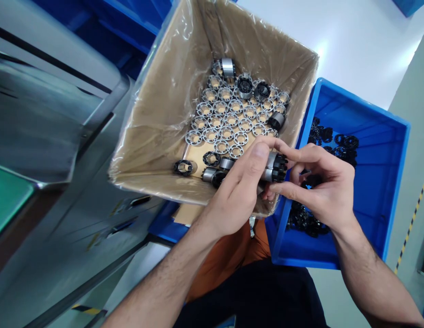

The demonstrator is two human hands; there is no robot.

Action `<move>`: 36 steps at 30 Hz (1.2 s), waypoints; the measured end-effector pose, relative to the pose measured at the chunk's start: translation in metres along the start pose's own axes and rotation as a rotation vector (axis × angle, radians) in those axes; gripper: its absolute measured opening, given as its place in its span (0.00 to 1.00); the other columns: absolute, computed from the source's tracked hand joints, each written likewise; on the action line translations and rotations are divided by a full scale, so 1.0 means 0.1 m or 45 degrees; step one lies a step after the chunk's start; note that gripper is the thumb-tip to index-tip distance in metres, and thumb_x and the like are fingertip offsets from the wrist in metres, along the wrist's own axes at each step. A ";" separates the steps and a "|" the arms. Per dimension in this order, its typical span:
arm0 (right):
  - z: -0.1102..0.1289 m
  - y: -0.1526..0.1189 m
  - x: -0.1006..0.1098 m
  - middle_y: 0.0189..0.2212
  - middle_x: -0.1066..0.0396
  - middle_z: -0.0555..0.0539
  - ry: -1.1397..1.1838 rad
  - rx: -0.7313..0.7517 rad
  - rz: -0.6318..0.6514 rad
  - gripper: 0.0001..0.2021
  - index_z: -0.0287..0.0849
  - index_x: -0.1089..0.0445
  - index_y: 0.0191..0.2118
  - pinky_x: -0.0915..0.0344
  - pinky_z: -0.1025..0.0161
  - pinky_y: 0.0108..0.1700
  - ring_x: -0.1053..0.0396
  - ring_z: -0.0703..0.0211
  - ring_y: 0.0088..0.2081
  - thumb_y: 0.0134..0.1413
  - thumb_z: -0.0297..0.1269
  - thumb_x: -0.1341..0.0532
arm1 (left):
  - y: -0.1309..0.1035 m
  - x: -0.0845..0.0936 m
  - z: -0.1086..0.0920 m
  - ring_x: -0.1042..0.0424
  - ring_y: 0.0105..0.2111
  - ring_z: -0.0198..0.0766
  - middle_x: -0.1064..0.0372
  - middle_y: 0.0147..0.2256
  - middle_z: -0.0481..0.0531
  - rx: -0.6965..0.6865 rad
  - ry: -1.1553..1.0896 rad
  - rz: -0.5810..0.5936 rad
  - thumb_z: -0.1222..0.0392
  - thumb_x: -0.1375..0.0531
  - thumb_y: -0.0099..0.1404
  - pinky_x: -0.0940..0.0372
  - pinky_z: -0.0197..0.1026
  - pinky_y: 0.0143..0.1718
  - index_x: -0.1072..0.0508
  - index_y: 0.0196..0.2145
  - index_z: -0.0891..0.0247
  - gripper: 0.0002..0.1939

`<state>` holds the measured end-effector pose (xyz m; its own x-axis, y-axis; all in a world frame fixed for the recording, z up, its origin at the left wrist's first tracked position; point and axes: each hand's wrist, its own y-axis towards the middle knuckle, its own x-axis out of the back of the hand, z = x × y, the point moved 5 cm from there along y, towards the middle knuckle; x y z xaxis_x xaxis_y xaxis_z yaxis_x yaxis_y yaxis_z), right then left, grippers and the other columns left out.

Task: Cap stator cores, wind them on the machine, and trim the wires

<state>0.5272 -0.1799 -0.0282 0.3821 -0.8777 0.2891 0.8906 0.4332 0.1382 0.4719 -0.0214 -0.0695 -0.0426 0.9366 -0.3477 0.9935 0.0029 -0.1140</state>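
Observation:
My left hand [239, 191] is closed round a stator core [269, 167], a silvery cylinder held above the near right corner of the lined box. A black toothed end ring [279, 167] sits on its right end. My right hand [321, 182] curls beside it, thumb and forefinger at that ring. Dark pieces show in the gap under the right fingers; whether they lie in the palm or in the bin behind, I cannot tell. Below the left hand, a few cores with black rings [184, 167] lie loose in the box, partly covered by my fingers.
The carton with a clear plastic liner [157, 114] holds rows of bare metal cores [230, 119] and some black-ringed ones on top. To the right, a blue bin [369, 191] contains black rings [307, 223]. A metal cabinet [106, 200] stands at left.

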 end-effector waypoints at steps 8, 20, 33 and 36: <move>-0.01 -0.02 -0.03 0.33 0.19 0.54 0.062 -0.046 0.048 0.20 0.53 0.12 0.54 0.22 0.61 0.30 0.27 0.63 0.27 0.60 0.46 0.13 | -0.04 0.02 0.01 0.26 0.32 0.43 0.28 0.33 0.51 0.052 -0.040 0.167 0.30 0.31 0.80 0.25 0.46 0.35 0.20 0.62 0.52 0.27; 0.07 -0.02 -0.08 0.38 0.16 0.54 0.030 0.001 0.094 0.20 0.51 0.13 0.56 0.21 0.65 0.35 0.24 0.66 0.31 0.62 0.31 0.16 | 0.00 0.06 0.03 0.30 0.24 0.36 0.26 0.31 0.45 0.042 -0.027 0.072 0.41 0.27 0.79 0.33 0.40 0.25 0.20 0.70 0.51 0.28; 0.06 -0.01 -0.08 0.42 0.22 0.50 -0.278 0.023 0.105 0.24 0.53 0.13 0.66 0.24 0.63 0.37 0.30 0.63 0.36 0.69 0.29 0.27 | 0.09 0.03 -0.09 0.26 0.35 0.37 0.23 0.38 0.45 -0.213 0.281 -0.200 0.51 0.21 0.72 0.28 0.42 0.38 0.26 0.47 0.55 0.19; 0.13 0.01 -0.04 0.40 0.21 0.51 -0.354 0.021 0.177 0.24 0.55 0.15 0.69 0.24 0.61 0.38 0.30 0.61 0.34 0.72 0.31 0.26 | 0.09 0.09 -0.09 0.30 0.32 0.37 0.27 0.35 0.45 -0.154 0.227 -0.202 0.48 0.27 0.77 0.31 0.43 0.35 0.28 0.46 0.55 0.15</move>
<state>0.5239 -0.1734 -0.0168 0.4162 -0.7211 0.5538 0.8295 0.5507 0.0937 0.4816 -0.0095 -0.0651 -0.1902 0.9680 -0.1636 0.9817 0.1864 -0.0385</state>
